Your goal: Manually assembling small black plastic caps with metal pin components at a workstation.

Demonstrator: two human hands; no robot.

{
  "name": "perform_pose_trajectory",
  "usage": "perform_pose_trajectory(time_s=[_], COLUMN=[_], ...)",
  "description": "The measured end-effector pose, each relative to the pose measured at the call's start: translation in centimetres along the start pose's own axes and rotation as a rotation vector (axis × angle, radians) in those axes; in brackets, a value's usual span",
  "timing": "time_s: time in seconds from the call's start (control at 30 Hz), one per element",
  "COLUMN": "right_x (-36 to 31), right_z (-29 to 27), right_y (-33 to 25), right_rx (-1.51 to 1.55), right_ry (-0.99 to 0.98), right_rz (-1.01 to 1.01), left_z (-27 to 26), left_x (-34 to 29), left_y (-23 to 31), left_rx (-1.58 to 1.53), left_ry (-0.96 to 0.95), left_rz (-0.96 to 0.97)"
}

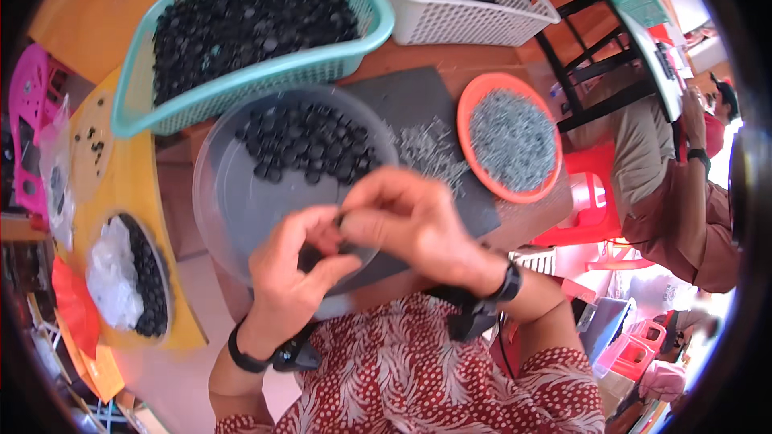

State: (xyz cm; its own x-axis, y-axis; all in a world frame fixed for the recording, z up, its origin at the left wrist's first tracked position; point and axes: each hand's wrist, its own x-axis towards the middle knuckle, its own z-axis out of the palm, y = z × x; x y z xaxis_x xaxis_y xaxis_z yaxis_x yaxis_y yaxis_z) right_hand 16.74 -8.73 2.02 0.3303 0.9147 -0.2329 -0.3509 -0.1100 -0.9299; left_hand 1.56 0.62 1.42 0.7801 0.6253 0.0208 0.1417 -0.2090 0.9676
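Note:
My left hand [285, 269] and my right hand [414, 221] meet above the near side of a clear round tub [211, 217]. A small black part [340, 220] shows where the fingertips come together. My left fingers curl around it, with the thumb lower down. My right thumb and forefinger pinch at the same spot, and whatever they grip is hidden. Inside the tub lies a heap of small round black caps [310, 141]. Thin silver screws or pins [430, 153] lie loose on a dark mat [394, 96] beside the tub, and more fill an orange bowl [464, 124].
A teal basket [241, 80] full of black parts stands behind the tub, next to a white basket [450, 24]. At left, a yellow table [181, 305] holds a tray of black pieces with a plastic bag [114, 273]. Another person [683, 193] sits at right near a red stool [591, 185].

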Motion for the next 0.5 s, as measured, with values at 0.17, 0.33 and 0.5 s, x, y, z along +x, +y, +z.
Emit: perform_pose_trajectory(time_s=[0.17, 0.33, 0.5], right_x=[3.1, 9.1, 14.4], right_z=[-3.6, -10.0, -15.9], right_y=[-4.7, -10.4, -12.7], right_rx=[-0.596, -0.778, -1.134], right_ry=[0.295, 0.571, 0.745], right_rz=[-0.376, -0.694, -0.714], left_z=[-2.3, -3.7, -2.8], left_x=[0.0, -0.3, 0.3], left_y=[-0.5, -1.7, -1.8], left_rx=[-0.060, 0.105, 0.330], left_ry=[0.135, 0.124, -0.014], left_rz=[-0.118, -0.119, 0.009])
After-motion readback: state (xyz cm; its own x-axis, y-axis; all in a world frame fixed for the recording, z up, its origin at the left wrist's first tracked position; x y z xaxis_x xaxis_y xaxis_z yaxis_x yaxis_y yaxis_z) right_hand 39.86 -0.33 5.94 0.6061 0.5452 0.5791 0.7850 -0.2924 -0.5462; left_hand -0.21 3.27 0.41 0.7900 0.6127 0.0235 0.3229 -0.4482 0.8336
